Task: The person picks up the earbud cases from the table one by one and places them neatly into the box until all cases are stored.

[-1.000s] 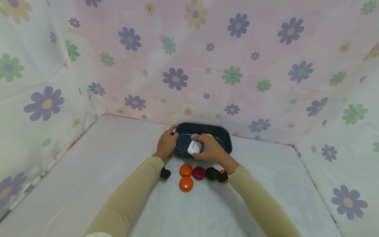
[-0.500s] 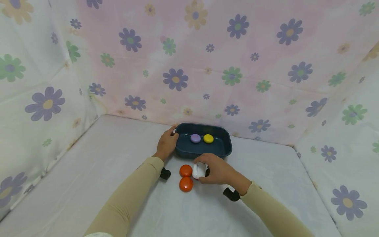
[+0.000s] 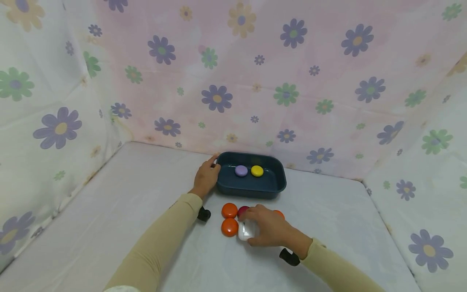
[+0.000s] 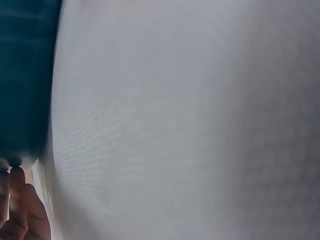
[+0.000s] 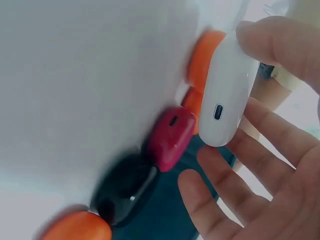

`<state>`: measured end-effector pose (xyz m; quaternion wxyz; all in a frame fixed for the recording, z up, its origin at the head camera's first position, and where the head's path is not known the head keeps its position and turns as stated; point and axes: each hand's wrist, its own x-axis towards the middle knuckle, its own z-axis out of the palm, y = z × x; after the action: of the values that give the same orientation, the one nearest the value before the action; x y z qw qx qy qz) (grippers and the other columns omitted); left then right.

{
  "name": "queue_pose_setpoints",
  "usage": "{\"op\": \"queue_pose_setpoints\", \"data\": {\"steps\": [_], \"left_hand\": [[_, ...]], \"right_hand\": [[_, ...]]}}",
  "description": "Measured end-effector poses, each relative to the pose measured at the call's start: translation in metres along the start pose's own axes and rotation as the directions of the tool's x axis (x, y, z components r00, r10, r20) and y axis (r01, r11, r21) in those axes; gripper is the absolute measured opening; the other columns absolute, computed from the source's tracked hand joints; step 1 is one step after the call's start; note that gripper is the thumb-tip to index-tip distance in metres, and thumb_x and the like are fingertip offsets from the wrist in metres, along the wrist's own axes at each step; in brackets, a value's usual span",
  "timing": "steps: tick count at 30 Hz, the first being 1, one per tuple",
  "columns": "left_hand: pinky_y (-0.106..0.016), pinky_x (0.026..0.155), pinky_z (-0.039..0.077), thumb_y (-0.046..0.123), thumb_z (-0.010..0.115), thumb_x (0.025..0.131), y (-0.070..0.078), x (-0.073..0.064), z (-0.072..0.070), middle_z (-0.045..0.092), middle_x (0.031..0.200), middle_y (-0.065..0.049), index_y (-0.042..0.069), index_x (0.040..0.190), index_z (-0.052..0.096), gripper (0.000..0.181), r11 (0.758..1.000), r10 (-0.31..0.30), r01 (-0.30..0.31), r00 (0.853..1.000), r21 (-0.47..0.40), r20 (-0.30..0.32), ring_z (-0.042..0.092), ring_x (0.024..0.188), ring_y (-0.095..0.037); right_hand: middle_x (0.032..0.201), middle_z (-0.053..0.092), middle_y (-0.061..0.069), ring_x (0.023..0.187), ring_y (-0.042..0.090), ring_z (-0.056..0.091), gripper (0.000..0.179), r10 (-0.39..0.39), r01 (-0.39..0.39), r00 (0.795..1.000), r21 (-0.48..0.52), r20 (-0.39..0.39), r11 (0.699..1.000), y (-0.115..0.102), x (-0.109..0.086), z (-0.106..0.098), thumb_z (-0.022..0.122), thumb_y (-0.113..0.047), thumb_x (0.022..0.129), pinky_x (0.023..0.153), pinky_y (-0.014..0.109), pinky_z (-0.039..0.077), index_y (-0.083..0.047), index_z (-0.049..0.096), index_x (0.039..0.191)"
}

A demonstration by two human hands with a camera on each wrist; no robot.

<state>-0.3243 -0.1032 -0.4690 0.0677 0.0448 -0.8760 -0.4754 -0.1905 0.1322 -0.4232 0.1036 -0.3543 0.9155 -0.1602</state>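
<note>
The white case [image 3: 246, 230] is in your right hand [image 3: 269, 225], low over the worktop [image 3: 146, 190] on the near side of the dark teal tray [image 3: 251, 193]. That grip is clamped on the case, your thumb at one side and your fingertips at the other; the right wrist view shows a small port on its edge. It sits just right of the lower orange case [image 3: 230, 227], and you cannot tell whether it touches the worktop. The upper orange case [image 3: 229, 210] lies directly behind the lower one, with the crimson case [image 3: 243, 211] beside it, partly covered by your fingers. Past that come the black case [image 5: 125, 189] and the right-hand orange case [image 3: 280, 213].

Your left hand [image 3: 206, 177] rests against the left end of the tray, fingers on its outer wall; you cannot tell whether that grip pinches the wall. Inside the tray, the purple case [image 3: 241, 170] lies just left of the yellow case [image 3: 257, 171]. Flowered cloth [image 3: 248, 73] hangs behind.
</note>
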Motion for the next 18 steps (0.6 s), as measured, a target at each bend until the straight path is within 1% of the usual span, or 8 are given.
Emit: {"op": "queue_pose_setpoints", "data": {"steps": [5,10,18], "left_hand": [[-0.048,0.102,0.04,0.033,0.043,0.096,0.001,0.0,-0.001,0.057,0.126,-0.012,0.025,0.147,0.042,0.051,1.0,-0.006,0.006,1.0,0.01,0.008,0.052,0.111,-0.03],[-0.047,0.102,0.041,0.034,0.041,0.097,0.002,0.001,-0.001,0.057,0.126,-0.011,0.024,0.148,0.04,0.052,0.999,-0.018,0.017,1.0,0.032,0.023,0.052,0.11,-0.029],[-0.045,0.096,0.043,0.035,0.041,0.096,0.001,0.001,-0.003,0.059,0.122,-0.009,0.019,0.146,0.044,0.053,0.996,0.008,-0.01,1.0,0.084,0.027,0.053,0.104,-0.027]], "right_hand": [[0.119,0.063,-0.012,0.108,0.014,0.051,0.049,-0.034,0.035,0.999,-0.026,0.007,0.999,0.001,-0.003,0.005,0.082,-0.032,0.073,0.084,0.029,0.052,-0.028,0.063,0.118],[0.118,0.063,-0.011,0.106,0.013,0.051,0.049,-0.034,0.034,0.999,-0.032,0.026,0.999,0.001,-0.004,0.01,0.081,-0.033,0.074,0.084,0.029,0.052,-0.027,0.062,0.119],[0.118,0.063,-0.008,0.102,0.011,0.05,0.05,-0.045,0.046,0.999,-0.046,0.028,0.998,0.003,-0.004,0.014,0.081,-0.036,0.073,0.083,0.026,0.051,-0.027,0.062,0.119]]}}
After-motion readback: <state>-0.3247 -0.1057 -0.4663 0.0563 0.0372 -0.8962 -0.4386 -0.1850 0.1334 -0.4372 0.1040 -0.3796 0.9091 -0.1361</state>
